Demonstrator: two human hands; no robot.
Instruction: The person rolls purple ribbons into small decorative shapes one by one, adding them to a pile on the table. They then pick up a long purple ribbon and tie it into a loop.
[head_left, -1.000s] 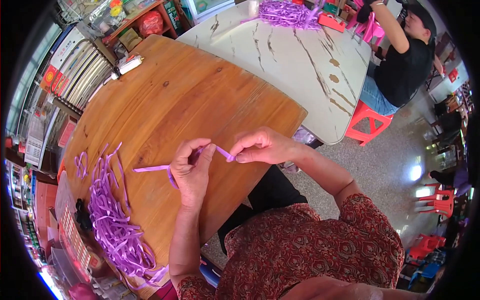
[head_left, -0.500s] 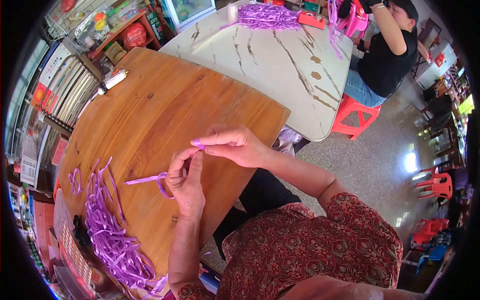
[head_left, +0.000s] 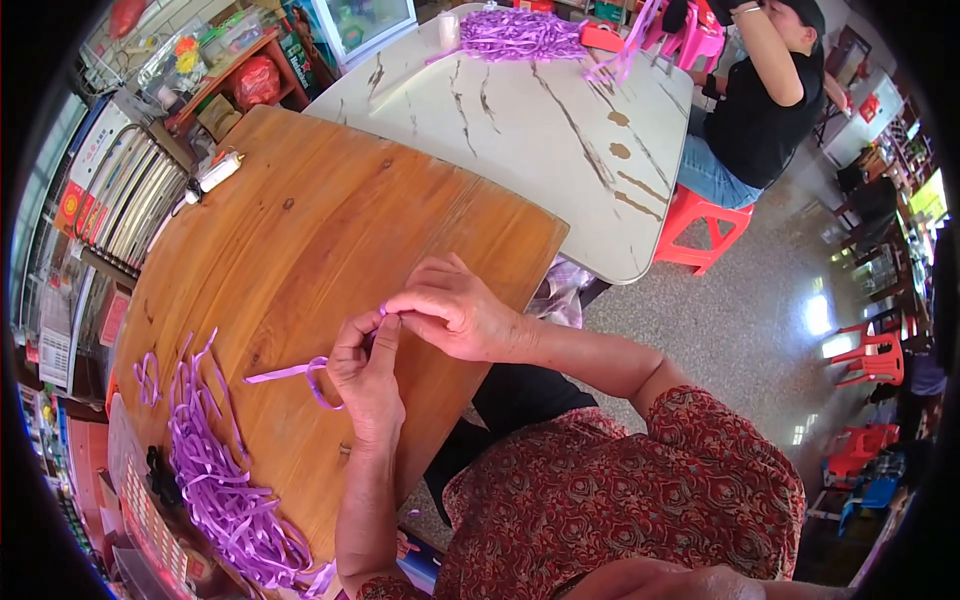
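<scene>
A narrow purple ribbon (head_left: 318, 380) runs from between my fingers, with a loop and a loose tail hanging left over the wooden table. My left hand (head_left: 366, 375) is closed on it, thumb and forefinger pinching near the tips. Meeting it there, my right hand (head_left: 450, 310) also pinches the ribbon, its fingers curled over a small purple bit. How the ribbon is folded between the fingertips is hidden. Both hands are held above the near right part of the wooden table (head_left: 330, 230).
A heap of purple ribbons (head_left: 230, 490) lies along the table's left edge, with a small loose ribbon piece (head_left: 147, 378) beside it. A white device (head_left: 220, 172) rests at the far left corner. Beyond stands a marble-patterned table (head_left: 530, 130) with more ribbons (head_left: 520, 36); a person (head_left: 770, 110) sits there.
My right hand has come lower and its fingers have curled in over the ribbon's end. My left hand keeps its pinch. The co-worker's hanging ribbons have swung left.
</scene>
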